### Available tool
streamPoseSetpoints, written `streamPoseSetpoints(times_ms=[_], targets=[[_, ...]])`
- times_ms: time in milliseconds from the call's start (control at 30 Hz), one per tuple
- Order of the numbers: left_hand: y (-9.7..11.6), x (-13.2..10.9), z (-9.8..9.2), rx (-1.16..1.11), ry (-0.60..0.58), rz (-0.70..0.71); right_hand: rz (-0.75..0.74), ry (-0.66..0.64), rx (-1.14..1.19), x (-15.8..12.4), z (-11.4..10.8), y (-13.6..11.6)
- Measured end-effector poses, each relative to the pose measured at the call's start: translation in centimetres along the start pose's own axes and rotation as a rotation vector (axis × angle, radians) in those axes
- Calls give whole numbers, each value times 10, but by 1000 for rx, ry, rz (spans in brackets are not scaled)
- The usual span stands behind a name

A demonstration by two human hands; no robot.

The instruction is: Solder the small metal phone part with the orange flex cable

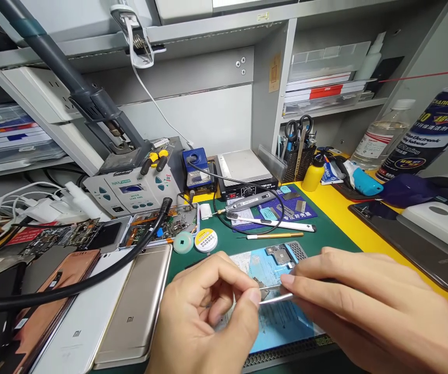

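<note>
My left hand (212,311) is at the lower middle, its thumb and forefinger pinched on one end of a thin silvery strip (276,298). The fingers of my right hand (364,301) are closed on the strip's other end, so it spans the gap between both hands. Beneath them lies a light blue sheet (282,330) on a perforated plate. A small dark circuit board piece (279,254) rests on the sheet's upper part, and another small piece shows partly behind the strip. What the strip is exactly, I cannot tell.
Phones (134,306) and a thick black hose (91,295) lie at the left. Behind the green mat (333,236) stand a rework station (130,189) and a hot plate (243,169). Brushes and a pen-like tool lie mid-mat; a dark phone (414,249), bottles and a spray can are right.
</note>
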State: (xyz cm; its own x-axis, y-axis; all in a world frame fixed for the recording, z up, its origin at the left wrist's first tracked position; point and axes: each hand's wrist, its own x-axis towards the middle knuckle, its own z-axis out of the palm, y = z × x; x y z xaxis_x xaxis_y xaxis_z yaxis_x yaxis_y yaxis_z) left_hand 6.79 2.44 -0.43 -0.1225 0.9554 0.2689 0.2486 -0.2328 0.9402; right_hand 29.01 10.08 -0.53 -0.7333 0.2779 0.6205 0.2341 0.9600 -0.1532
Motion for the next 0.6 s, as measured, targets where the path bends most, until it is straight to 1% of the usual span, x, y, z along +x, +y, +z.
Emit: streamPoseSetpoints(times_ms=[100, 233, 333, 433, 500, 600], targets=[[1, -1, 1, -36, 16, -65, -16, 11, -8, 0, 0, 2], [2, 0, -1, -71, 15, -132, 0, 38, -17, 2, 0, 2], [-2, 2, -7, -178, -64, -151, 56, 73, 77, 4, 1, 0], [-7, 5, -11, -297, -146, -195, 211, 99, 245, 7, 3, -4], [-8, 7, -11, -378, -150, -247, 364, 98, 355, 11, 4, -6], [-5, 11, -8, -505, -150, -404, 639, 47, 506, 16, 3, -8]])
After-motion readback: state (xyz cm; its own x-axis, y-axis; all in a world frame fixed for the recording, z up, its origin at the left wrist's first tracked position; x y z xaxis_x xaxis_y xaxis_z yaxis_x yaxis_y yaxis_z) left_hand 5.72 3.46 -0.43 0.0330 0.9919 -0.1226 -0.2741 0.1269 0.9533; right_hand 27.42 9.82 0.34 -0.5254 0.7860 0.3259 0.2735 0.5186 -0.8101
